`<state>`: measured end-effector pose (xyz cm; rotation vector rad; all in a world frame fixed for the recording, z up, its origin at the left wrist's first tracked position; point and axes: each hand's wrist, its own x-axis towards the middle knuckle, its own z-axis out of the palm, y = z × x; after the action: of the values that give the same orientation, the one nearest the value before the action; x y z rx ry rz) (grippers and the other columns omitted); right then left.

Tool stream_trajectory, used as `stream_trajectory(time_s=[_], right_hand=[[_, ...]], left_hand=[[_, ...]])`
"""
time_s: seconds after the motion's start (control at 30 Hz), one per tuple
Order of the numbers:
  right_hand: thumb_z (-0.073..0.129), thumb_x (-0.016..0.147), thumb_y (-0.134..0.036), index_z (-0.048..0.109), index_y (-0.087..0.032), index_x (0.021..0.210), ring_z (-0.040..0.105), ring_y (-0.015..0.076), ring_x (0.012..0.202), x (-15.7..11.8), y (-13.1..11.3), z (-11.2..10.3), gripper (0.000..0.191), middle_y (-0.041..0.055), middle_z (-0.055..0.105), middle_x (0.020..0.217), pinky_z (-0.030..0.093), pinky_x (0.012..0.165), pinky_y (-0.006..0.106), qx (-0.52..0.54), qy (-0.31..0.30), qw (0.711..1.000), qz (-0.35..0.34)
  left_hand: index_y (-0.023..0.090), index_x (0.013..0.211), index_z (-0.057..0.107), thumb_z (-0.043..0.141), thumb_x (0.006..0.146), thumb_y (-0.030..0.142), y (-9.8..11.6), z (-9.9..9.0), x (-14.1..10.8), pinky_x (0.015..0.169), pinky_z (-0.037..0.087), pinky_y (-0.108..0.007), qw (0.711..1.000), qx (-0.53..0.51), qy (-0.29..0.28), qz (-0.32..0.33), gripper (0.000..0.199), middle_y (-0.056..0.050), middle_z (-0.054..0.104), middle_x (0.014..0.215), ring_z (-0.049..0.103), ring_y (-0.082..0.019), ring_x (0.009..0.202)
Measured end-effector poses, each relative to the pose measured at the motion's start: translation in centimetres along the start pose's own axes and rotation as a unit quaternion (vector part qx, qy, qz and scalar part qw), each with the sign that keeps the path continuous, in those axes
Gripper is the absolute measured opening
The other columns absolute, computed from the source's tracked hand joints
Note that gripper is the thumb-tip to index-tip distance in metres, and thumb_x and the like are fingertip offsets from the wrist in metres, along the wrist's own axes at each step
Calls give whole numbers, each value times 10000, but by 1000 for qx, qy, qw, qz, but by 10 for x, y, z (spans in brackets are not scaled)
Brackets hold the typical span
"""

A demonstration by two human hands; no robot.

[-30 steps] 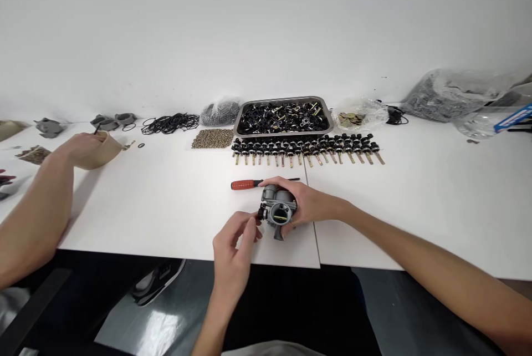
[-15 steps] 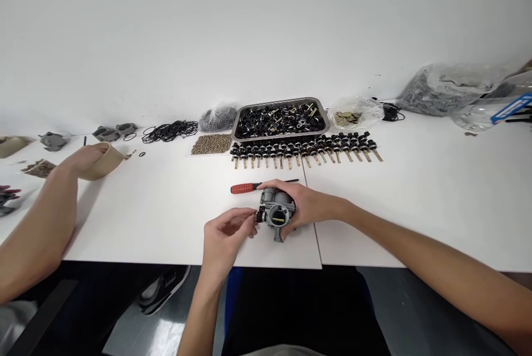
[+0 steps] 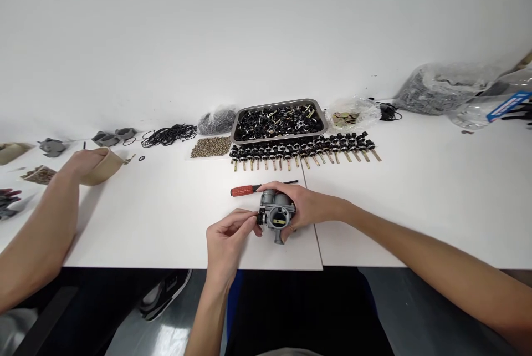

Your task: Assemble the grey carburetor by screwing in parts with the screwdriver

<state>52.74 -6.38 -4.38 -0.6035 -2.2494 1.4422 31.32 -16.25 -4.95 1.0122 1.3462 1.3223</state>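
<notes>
A grey metal carburetor (image 3: 277,209) is held just above or on the white table near its front edge; its round bore faces me, with a brass-coloured strip across it. My right hand (image 3: 305,206) is wrapped around its right side, thumb below and fingers over the top. At its left side sits a small black fitting (image 3: 261,216). My left hand (image 3: 233,231) pinches at that fitting with thumb and forefinger; whether a smaller part is between the fingertips is hidden. Right behind the carburetor lies a red-handled screwdriver (image 3: 243,191).
Behind stands a metal tray (image 3: 279,138) of small black parts, with a row of black-and-brass choke-like pieces (image 3: 305,151) before it. Brass fittings (image 3: 210,146), black rings (image 3: 169,134) and plastic bags (image 3: 440,90) line the wall. A co-worker's hand (image 3: 85,163) reaches into a beige container (image 3: 106,167).
My left hand has shifted slightly right, its fingertips closing in on the black fitting. My right hand and the carburetor stay almost in place. The view has tilted a little.
</notes>
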Motion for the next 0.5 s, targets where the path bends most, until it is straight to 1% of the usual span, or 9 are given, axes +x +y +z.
stream_trajectory(time_s=[0.07,0.17,0.37,0.43,0.5], right_hand=[[954,608,-374,438,-283,1466,610,223,1106,0,1,0,1005,64,625,1269,490,921,312,1,0,1000,3],[956,608,-372,432,-292,1469,607,223,1108,0,1,0,1012,53,623,1251,488,911,308,-2,-5,1000,9],[957,609,-378,430,-282,1464,614,233,1127,0,-1,0,1008,59,626,1248,489,926,310,5,-8,1000,15],[959,608,-379,433,-283,1464,606,234,1153,0,-1,0,1009,61,615,1274,484,954,311,12,-6,1000,7],[954,618,-389,429,-294,1474,594,236,1181,0,-1,0,1009,64,600,1309,475,987,318,20,-5,1000,-5]], left_hand=[[149,826,797,829,721,321,-1,2,-1,671,540,-259,1000,1,1,10,204,-46,718,785,659,-115,613],[162,837,802,828,724,325,-1,3,-3,672,533,-260,1000,-6,3,8,200,-40,709,791,649,-109,612],[156,864,793,786,774,339,8,9,-13,668,518,-271,1000,3,7,5,205,-38,680,773,627,-109,632],[151,905,783,764,798,350,10,7,-14,689,520,-268,1000,18,-2,4,227,-31,671,735,626,-108,632],[150,951,766,755,804,384,12,0,-11,683,525,-270,999,35,-8,2,276,-32,680,726,628,-112,620]])
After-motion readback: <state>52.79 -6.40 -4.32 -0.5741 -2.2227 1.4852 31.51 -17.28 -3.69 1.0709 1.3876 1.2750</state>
